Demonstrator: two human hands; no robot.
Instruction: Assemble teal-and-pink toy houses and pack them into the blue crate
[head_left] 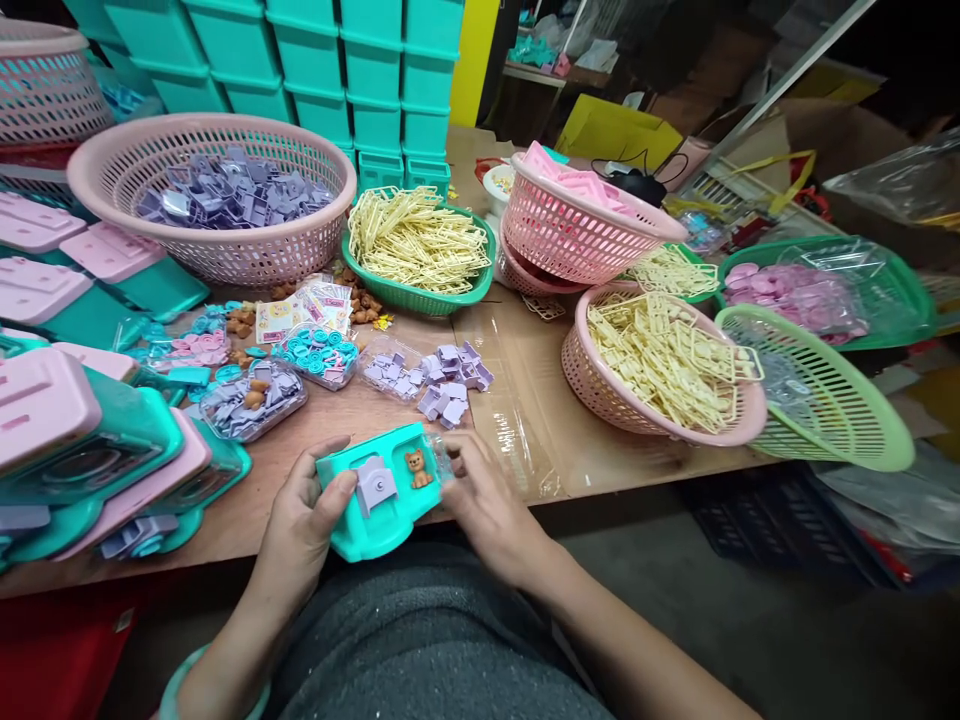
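Observation:
A teal plastic tray (379,538) is tilted up just in front of my body, over the table's front edge. My left hand (304,510) grips its left side, the thumb pressing beside a lavender plastic part (375,485) in the tray's recess. A small brown toy bear (418,468) sits to the right of that part. At the tray's right end, my right hand (491,510) has its fingers closed around a clear plastic piece (437,455); its far fingertips are partly hidden. Loose lavender parts (454,380) lie just beyond the tray.
Pink-and-teal boxes (45,400) crowd the left. Behind stand a pink basket (217,250) of lavender parts and stacked teal bins (315,50). Cream plastic frames fill a green basket (420,298) and a pink basket (600,385). A lime basket (855,420) overhangs the table's right edge.

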